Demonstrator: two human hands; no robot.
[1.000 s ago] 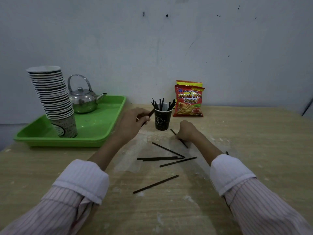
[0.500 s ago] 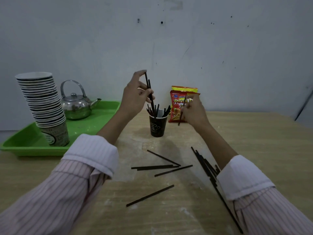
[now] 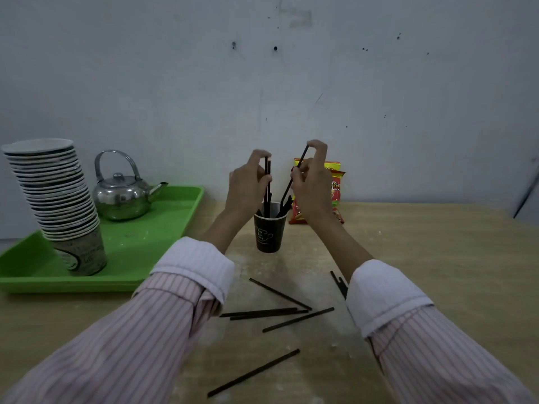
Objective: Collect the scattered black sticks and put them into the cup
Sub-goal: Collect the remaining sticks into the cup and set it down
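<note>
I see my left hand (image 3: 248, 185) pinching two upright sticks (image 3: 267, 169) and my right hand (image 3: 313, 188) pinching one tilted stick (image 3: 286, 190), lower ends inside the cup (image 3: 269, 231).

Cup (image 3: 269, 231) centre; tray (image 3: 163, 228) left, holding kettle (image 3: 122, 199), cup stack (image 3: 58, 199); snack bag (image 3: 335, 182) right-behind; loose sticks (image 3: 281, 293) in front.

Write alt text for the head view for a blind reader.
The left hand pinches two sticks and the right hand one stick over a black cup on a table. Loose sticks lie scattered nearer the viewer; a green tray with a kettle and stacked cups sits at left.
</note>
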